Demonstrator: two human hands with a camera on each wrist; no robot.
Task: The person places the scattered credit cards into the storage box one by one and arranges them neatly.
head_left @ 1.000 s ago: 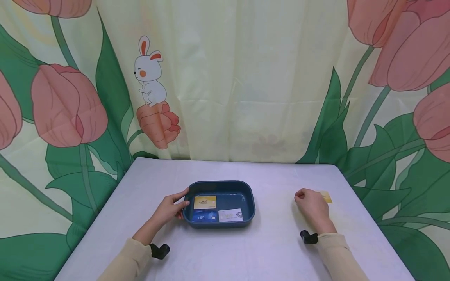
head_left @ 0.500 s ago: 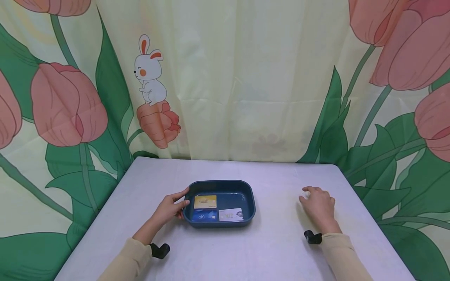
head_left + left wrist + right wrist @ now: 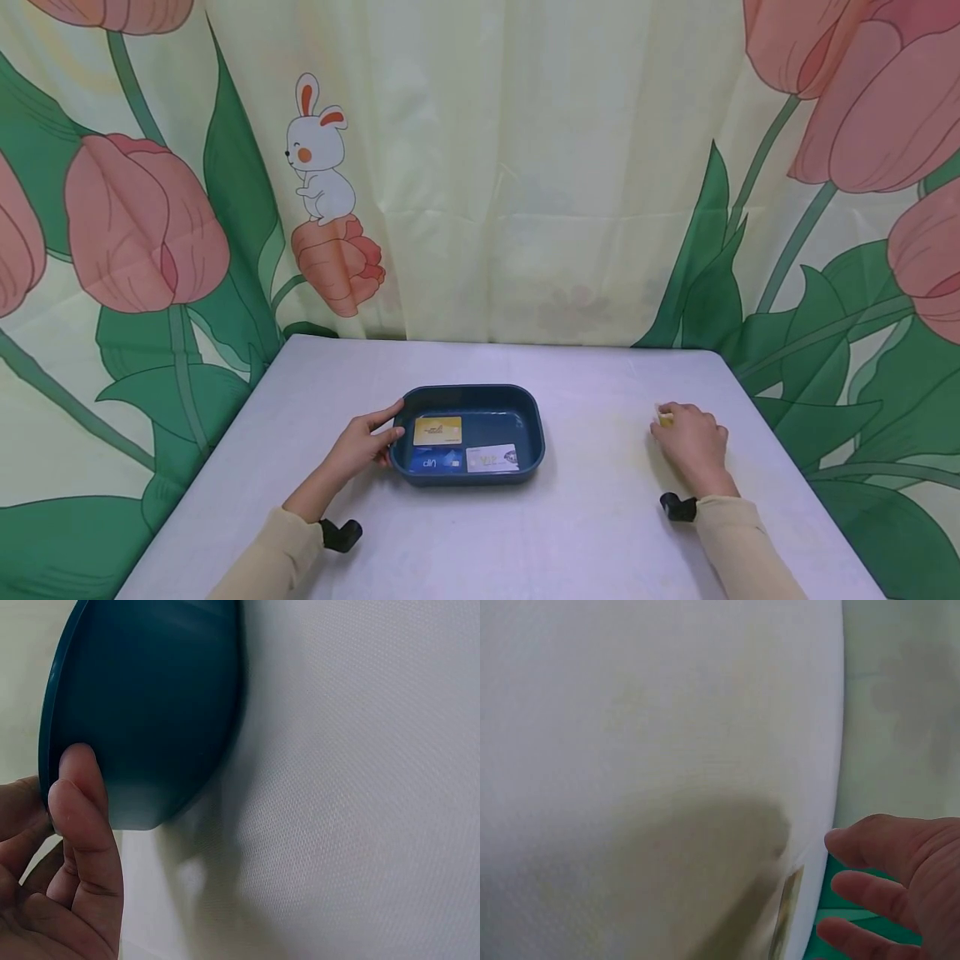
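My left hand (image 3: pixel 362 450) holds the left end of a dark blue rectangular tray (image 3: pixel 528 467) on the table, thumb over the rim and fingers against the outer wall (image 3: pixel 165 697). Inside the tray lie a gold card (image 3: pixel 437 431), a blue VIP card (image 3: pixel 437 461) and a white VIP card (image 3: pixel 491 458). Over at the right, my right hand (image 3: pixel 692 437) hovers above another gold card (image 3: pixel 665 418), mostly hidden beneath it. The right wrist view has this card (image 3: pixel 786 919) as a thin strip on the table, with my spread fingers (image 3: pixel 870 892) pointing down close above it.
A white cloth covers the table (image 3: pixel 585 517). Behind it hangs a curtain (image 3: pixel 525 208) printed with tulips and a rabbit. A black wrist camera (image 3: pixel 341 536) sits on the left wrist, another wrist camera (image 3: pixel 678 507) on the right.
My right hand has shifted slightly right over the gold card, its fingers going from drawn together to spread. The left hand and tray have not moved.
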